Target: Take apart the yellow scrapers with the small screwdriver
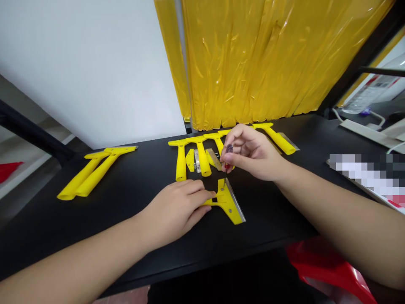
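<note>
The left hand's [179,207] fingers grip a yellow scraper [225,199] mid-table [278,223]; the right hand's [253,158] pinch a screwdriver [227,165], tip at the far screw [222,189]. Off-centre pressure could make it slip right, toward the blade [237,201].

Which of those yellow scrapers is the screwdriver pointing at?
The yellow scraper held by the left hand: the screwdriver points down at one of its screws. The other scrapers lie unheld, farther back.
</note>
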The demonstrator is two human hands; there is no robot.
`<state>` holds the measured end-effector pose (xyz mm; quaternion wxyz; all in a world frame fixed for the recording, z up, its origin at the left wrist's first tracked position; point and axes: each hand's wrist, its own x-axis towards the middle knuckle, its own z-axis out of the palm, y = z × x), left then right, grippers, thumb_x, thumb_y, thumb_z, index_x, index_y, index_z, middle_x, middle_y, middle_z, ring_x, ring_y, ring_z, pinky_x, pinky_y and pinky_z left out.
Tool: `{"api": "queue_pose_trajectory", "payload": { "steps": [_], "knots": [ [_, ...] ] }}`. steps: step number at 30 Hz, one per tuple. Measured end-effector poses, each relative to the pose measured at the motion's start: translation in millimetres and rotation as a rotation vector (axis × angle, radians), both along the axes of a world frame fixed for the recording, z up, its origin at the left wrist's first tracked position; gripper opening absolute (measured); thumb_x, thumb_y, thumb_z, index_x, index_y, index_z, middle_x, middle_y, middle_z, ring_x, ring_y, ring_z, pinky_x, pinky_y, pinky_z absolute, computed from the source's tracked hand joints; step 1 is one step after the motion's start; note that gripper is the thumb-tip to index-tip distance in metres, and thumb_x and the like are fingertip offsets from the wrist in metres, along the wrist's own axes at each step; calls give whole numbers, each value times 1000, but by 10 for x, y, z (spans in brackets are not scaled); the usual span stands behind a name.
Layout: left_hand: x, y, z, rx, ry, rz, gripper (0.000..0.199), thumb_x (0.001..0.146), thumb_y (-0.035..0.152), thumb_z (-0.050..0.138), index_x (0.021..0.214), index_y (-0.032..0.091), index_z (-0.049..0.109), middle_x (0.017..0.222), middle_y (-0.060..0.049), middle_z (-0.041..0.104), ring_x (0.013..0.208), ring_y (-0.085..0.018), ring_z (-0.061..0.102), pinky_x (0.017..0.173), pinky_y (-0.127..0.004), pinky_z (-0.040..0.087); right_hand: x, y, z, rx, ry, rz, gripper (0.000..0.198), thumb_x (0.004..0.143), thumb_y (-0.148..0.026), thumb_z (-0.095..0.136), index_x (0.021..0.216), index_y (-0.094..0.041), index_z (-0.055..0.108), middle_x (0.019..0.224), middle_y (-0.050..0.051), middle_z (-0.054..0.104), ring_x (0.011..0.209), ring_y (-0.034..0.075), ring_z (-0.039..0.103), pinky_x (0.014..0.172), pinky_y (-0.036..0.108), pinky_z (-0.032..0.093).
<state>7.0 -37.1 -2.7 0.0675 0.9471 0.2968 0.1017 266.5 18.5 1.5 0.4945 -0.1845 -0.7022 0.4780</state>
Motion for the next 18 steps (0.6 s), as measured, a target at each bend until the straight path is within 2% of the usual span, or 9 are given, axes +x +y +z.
{"api": "queue_pose_trajectory", "payload": {
  "steps": [10,18],
  "knots": [
    [13,17,8,-72,-14,3,29,108,26,61,133,22,75,105,-7,73,95,-22,69,85,-36,58,12,51,-79,-10,-14,50,34,90,-27,88,105,-24,58,89,-3,70,73,13,77,63,22,66],
    [9,25,0,-113,-38,8,29,108,26,62,133,23,76,107,-7,73,97,-22,70,88,-35,59,-5,-24,-43,18,-61,13,35,90,-31,89,103,-25,57,89,-2,70,73,14,76,62,25,67]
  ]
}}
